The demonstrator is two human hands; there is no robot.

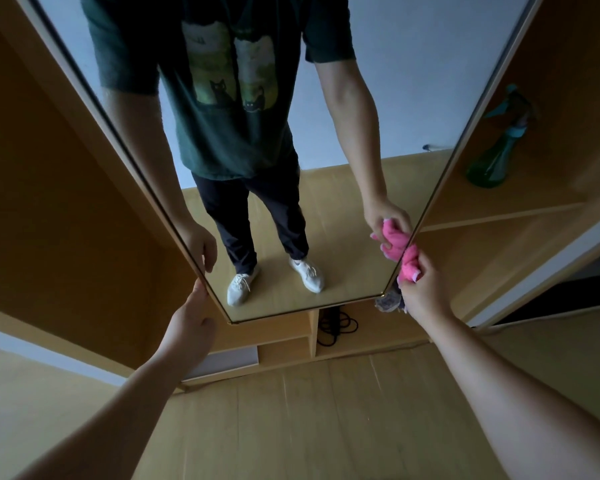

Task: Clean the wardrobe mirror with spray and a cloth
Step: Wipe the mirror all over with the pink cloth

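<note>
The tall wardrobe mirror [343, 209] fills the middle of the head view and reflects a person standing on a wood floor. My right hand [425, 289] grips a bunched pink cloth [410, 263] against the mirror's lower right edge. My left hand [191, 323] holds the mirror's lower left edge, thumb on the frame. A green spray bottle [496, 154] with a teal trigger stands on a wardrobe shelf to the right, away from both hands.
Open wooden wardrobe compartments [520, 209] flank the mirror. Below it lie low cubbies with a coiled black cable [336, 325]. A small patterned object [388, 301] sits by the mirror's bottom right corner. Wood floor [309, 427] lies underfoot.
</note>
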